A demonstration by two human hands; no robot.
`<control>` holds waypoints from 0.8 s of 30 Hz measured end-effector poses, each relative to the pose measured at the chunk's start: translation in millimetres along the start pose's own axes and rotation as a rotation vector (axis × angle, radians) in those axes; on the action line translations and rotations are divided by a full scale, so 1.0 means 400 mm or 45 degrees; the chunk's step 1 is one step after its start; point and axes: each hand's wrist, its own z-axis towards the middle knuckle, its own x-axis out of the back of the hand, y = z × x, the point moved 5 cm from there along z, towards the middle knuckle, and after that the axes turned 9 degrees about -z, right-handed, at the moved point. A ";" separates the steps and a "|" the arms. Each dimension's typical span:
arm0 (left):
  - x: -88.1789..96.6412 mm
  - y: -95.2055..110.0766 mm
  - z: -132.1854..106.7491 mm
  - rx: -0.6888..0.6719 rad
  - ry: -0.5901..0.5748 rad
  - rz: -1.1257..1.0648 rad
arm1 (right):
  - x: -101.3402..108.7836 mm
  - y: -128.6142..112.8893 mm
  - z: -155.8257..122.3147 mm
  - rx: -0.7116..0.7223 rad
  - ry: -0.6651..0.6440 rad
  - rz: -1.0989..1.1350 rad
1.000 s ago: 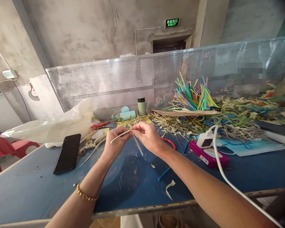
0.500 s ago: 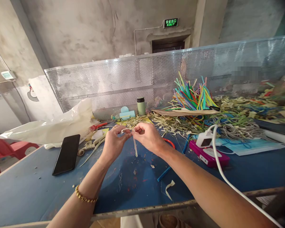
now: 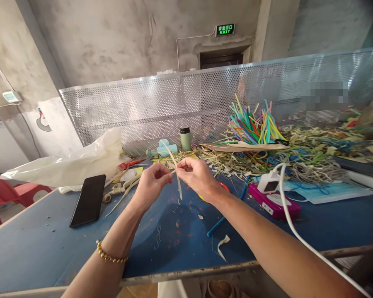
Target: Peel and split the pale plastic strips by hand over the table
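A narrow pale strip of dried plant husk (image 3: 171, 156) is pinched between the thumb and fingers of my right hand (image 3: 197, 176). One end sticks up and to the left above my fingertips, and the other hangs down over the table. Close beside it, my left hand (image 3: 152, 185) has its fingers curled and its thumb pressed towards them, the tips almost meeting my right hand. What sits between the left fingertips, if anything, is too small to make out. A gold bead bracelet (image 3: 107, 256) circles my left wrist.
A black phone (image 3: 87, 200) and a plastic bag (image 3: 68, 163) lie left on the blue table (image 3: 136, 252). Behind stand a green bottle (image 3: 185, 138) and colourful pipe cleaners (image 3: 255, 126) among husk scraps. At right, a white charger (image 3: 268, 182) tops a magenta box (image 3: 275, 203); its cable crosses the edge.
The strip's upper end now points upward instead of lying across my left fingers. My left fingertips have come slightly away from the strip, while my right hand keeps its pinch.
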 end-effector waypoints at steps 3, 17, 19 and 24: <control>-0.017 0.015 -0.011 0.049 -0.079 -0.192 | -0.004 -0.003 -0.003 -0.022 -0.048 0.027; -0.026 -0.009 -0.009 0.150 -0.221 -0.162 | -0.007 0.005 0.003 0.034 -0.119 -0.078; -0.028 -0.009 -0.011 0.147 -0.251 -0.145 | -0.001 -0.005 0.003 0.086 -0.128 -0.194; -0.035 0.000 -0.017 0.164 -0.344 -0.088 | 0.004 -0.004 0.004 0.001 -0.157 -0.170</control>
